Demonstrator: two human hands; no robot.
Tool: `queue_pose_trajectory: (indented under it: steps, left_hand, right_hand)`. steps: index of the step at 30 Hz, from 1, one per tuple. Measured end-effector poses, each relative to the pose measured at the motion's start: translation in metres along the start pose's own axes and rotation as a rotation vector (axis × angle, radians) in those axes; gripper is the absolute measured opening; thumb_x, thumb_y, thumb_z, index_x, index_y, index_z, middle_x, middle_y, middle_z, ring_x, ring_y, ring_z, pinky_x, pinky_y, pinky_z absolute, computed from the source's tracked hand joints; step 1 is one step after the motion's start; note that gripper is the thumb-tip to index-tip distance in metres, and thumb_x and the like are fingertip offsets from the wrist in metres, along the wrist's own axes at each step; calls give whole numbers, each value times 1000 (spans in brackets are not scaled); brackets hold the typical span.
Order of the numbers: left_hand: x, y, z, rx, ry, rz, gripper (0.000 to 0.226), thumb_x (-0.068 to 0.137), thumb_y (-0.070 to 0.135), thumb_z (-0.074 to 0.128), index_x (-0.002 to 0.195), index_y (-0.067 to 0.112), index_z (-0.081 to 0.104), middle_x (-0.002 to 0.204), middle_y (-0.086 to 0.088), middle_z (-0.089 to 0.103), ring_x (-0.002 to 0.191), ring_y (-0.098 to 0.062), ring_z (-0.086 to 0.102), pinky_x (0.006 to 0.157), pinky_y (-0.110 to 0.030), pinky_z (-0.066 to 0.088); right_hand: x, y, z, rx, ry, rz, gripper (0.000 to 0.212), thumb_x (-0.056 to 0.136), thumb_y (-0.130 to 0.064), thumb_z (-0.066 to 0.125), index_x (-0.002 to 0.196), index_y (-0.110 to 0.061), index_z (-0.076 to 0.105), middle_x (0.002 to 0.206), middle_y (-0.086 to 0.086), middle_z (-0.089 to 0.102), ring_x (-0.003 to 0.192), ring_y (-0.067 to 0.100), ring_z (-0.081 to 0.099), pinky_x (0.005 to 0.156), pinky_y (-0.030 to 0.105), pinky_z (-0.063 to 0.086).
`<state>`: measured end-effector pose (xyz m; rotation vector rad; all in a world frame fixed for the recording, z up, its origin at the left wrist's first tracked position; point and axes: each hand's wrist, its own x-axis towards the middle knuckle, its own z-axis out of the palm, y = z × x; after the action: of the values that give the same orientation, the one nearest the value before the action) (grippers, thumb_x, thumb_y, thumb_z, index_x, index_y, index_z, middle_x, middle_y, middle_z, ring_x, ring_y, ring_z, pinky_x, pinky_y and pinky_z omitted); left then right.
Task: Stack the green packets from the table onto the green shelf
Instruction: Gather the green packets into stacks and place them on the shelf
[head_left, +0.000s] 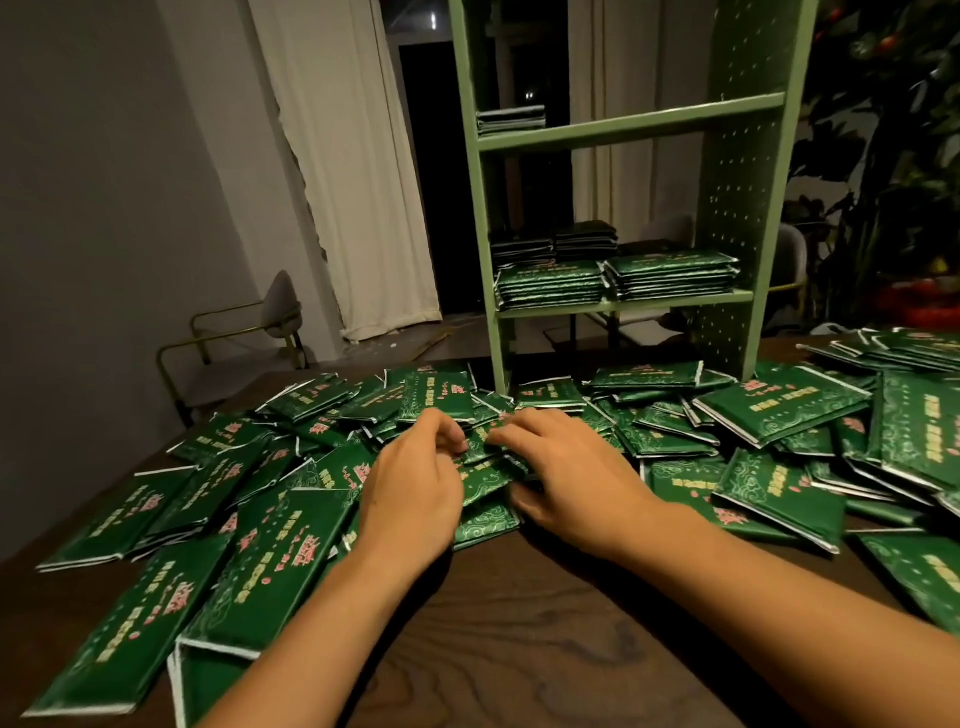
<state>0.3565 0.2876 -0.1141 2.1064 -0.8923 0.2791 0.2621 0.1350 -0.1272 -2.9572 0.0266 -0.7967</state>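
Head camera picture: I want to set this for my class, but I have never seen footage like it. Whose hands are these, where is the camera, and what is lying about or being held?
There is no machine here. A person wears one wide camera on the head, looking forward and down, so the two bare arms reaching in from the bottom are their own. The left hand and right hand meet over a small bundle of packets, fingers curled round its sides as if gathering it. Many more green packets lie scattered, overlapping, across the dark wooden table. At the back of the table stands a pale green shelf. Neat piles of packets already sit on its lower board, and a smaller pile on the board above.
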Motion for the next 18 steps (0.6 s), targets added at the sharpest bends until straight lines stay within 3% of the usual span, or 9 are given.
queue_pose_trajectory:
  steps: [4,9,13,15,18]
  left_hand:
    - [2,-4,-1,-181,68,-14,32,96,-4,41,91,22,59,92,5,66,92,-10,62,87,-40,53]
    - [6,-6,-2,-343,159,-64,29,100,31,37,86,23,61,92,4,66,93,-14,62,87,-41,51]
    - [2,-1,-3,-370,213,-53,38,97,38,28,89,21,61,90,4,64,92,-12,62,82,-36,49]
    - [-1,2,-1,-441,238,-60,44,98,45,26,90,20,61,91,1,65,93,-18,63,86,-40,52]
    - [-6,7,0,-453,234,-26,41,99,47,29,94,21,61,95,5,66,95,-11,64,87,-35,53]
  right_hand:
    - [-2,3,8,-2,112,-32,26,90,-31,50,108,-21,67,104,-3,62,95,24,58,79,41,49]
    - [-9,5,1,23,221,-33,29,96,-31,41,106,-16,64,98,-1,62,89,25,57,76,41,47]
    - [-11,4,-8,159,354,5,24,99,-24,44,109,-12,62,99,0,59,91,20,54,80,31,45]
    - [-9,1,-17,309,437,79,17,98,-17,48,107,-12,62,97,-1,59,88,14,54,77,25,42]
    - [-3,0,-34,574,474,328,13,101,-13,50,101,-18,62,88,-7,63,76,3,56,65,16,40]
